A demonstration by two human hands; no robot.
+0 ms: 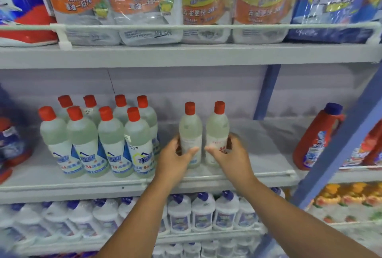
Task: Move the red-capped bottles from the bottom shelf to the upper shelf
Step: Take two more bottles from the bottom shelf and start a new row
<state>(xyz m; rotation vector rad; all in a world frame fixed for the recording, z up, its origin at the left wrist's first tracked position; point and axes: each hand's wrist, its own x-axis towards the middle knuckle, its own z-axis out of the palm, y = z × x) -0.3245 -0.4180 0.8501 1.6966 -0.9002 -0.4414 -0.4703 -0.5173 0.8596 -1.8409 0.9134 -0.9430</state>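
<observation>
2 red-capped bottles stand upright side by side on the middle shelf (258,150), near its front rail. Left bottle (190,133): gripped low on the body by the left hand (175,159), thumb across the front. Right bottle (217,131): gripped low by the right hand (229,158), fingers curled round its far side. Further left on the same shelf, a cluster of 8 matching bottles (99,133). Red jug with a blue cap (316,139) to the right. Pouches (202,3) on the shelf above; blue-capped white bottles (202,212) below.

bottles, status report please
Left hand grips one red-capped bottle, right hand grips another. Both upright on the shelf. Nothing in the way.
</observation>
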